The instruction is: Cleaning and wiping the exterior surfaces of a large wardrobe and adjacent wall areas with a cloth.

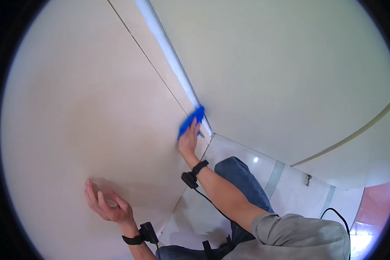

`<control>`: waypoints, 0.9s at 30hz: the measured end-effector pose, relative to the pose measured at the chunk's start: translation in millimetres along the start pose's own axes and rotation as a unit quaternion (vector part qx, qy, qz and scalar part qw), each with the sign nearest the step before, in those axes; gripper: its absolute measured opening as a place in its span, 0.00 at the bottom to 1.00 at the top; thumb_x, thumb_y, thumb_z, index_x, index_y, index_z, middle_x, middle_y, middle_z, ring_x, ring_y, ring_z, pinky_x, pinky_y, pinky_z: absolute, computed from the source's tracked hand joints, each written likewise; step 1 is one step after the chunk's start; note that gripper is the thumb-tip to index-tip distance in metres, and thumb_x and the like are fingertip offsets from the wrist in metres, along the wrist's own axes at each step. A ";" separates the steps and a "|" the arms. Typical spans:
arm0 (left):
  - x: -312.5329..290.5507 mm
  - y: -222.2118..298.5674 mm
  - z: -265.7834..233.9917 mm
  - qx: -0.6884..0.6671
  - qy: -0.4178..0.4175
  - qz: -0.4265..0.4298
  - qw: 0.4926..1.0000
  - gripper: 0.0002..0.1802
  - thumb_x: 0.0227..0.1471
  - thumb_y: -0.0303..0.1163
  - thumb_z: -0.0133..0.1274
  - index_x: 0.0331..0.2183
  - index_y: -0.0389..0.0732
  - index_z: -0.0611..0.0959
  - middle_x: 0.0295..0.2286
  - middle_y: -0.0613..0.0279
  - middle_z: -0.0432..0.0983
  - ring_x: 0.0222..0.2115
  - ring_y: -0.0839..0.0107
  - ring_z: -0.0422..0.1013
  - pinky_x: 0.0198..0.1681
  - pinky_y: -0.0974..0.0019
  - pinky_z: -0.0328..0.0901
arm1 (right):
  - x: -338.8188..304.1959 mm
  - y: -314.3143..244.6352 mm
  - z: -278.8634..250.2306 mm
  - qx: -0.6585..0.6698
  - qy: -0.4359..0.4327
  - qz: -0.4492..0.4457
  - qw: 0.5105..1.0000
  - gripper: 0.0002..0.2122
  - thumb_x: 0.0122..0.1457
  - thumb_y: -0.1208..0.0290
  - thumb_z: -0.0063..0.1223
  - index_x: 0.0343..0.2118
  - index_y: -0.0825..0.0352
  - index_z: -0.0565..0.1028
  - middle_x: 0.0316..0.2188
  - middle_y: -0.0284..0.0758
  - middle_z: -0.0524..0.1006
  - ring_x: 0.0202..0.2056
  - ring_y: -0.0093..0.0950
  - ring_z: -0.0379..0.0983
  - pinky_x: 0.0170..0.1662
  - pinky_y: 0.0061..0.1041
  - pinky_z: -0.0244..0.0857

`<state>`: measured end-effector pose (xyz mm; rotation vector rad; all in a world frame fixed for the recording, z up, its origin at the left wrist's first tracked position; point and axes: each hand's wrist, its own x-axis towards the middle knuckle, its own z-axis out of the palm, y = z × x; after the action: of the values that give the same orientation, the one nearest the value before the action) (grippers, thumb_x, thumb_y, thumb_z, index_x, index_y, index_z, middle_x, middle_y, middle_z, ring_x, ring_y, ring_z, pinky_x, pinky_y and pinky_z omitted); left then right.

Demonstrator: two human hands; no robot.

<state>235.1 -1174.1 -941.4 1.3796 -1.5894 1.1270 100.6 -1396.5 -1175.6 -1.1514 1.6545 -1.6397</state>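
Note:
My right hand presses a bright blue cloth to the lower end of a pale door panel. The cloth lies under its fingers, close to the corner where the panel, the white wall and the tiled floor meet. Lower and to the left, my left hand holds nothing. Its fingers are apart and loosely curved, with the fingertips at or just off the panel; contact cannot be made out. Black straps with small boxes and cables sit round both wrists.
A bluish-white strip runs along the joint between panel and wall, beside a thin dark seam. My bent knee is over the pale floor tiles. A small metal doorstop-like fitting stands at the right, with a reddish surface beyond.

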 end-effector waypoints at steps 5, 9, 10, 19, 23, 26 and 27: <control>-17.4 -14.9 6.5 0.180 -0.025 0.100 0.978 0.03 0.59 0.26 0.51 0.38 0.41 0.76 0.53 0.50 0.75 0.58 0.47 0.66 0.59 0.53 0.59 | -39.0 25.0 -3.6 -0.008 -0.070 0.056 0.996 0.30 0.70 0.65 0.36 0.69 0.75 0.47 0.66 0.67 0.50 0.66 0.62 0.50 0.66 0.51 0.50; -25.8 -16.4 1.5 0.165 -0.005 0.112 0.980 0.01 0.61 0.27 0.50 0.35 0.42 0.77 0.53 0.51 0.76 0.58 0.46 0.65 0.59 0.53 0.59 | -92.1 -44.6 -13.3 0.028 -0.074 -0.042 0.996 0.31 0.66 0.74 0.43 0.69 0.75 0.47 0.68 0.68 0.42 0.68 0.61 0.46 0.67 0.43 0.50; -25.7 -17.4 -1.9 0.165 -0.011 0.112 0.980 0.01 0.61 0.27 0.50 0.35 0.42 0.77 0.53 0.51 0.76 0.58 0.46 0.65 0.59 0.53 0.59 | -102.2 -70.5 -18.4 0.038 -0.082 -0.088 0.992 0.33 0.64 0.76 0.46 0.69 0.75 0.47 0.68 0.67 0.39 0.69 0.61 0.43 0.68 0.45 0.48; -6.0 -3.8 -17.1 0.186 -0.018 0.132 0.973 0.02 0.59 0.23 0.50 0.33 0.39 0.77 0.52 0.49 0.76 0.58 0.44 0.63 0.58 0.53 0.64 | -104.2 -37.2 -15.8 0.103 -0.040 -0.010 0.994 0.31 0.66 0.78 0.38 0.70 0.74 0.44 0.69 0.67 0.40 0.70 0.61 0.36 0.71 0.48 0.37; 2.0 1.8 -19.9 0.194 -0.019 0.134 0.972 0.02 0.56 0.22 0.52 0.33 0.39 0.77 0.52 0.48 0.76 0.59 0.44 0.63 0.58 0.53 0.63 | -108.1 73.3 12.5 0.046 -0.024 0.079 0.996 0.28 0.71 0.69 0.32 0.70 0.74 0.46 0.68 0.61 0.49 0.69 0.60 0.43 0.69 0.48 0.44; -0.5 -2.9 -31.3 0.204 -0.011 0.137 0.969 0.05 0.57 0.21 0.52 0.34 0.42 0.79 0.53 0.51 0.77 0.59 0.48 0.64 0.60 0.55 0.60 | -98.0 135.7 30.2 0.052 -0.095 0.327 0.939 0.28 0.71 0.61 0.32 0.69 0.74 0.49 0.67 0.57 0.56 0.66 0.57 0.52 0.66 0.49 0.51; -5.9 2.9 -23.3 0.191 -0.003 0.127 0.973 0.05 0.57 0.21 0.52 0.34 0.42 0.79 0.53 0.51 0.77 0.59 0.48 0.64 0.60 0.55 0.60 | -72.1 174.2 27.4 0.019 -0.091 0.361 0.928 0.29 0.71 0.57 0.32 0.68 0.73 0.52 0.65 0.54 0.61 0.64 0.54 0.58 0.65 0.46 0.55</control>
<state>232.7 -1150.1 -939.2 1.4437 -1.6441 1.6519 124.8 -1367.4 -1362.4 -0.5354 1.6402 -1.0488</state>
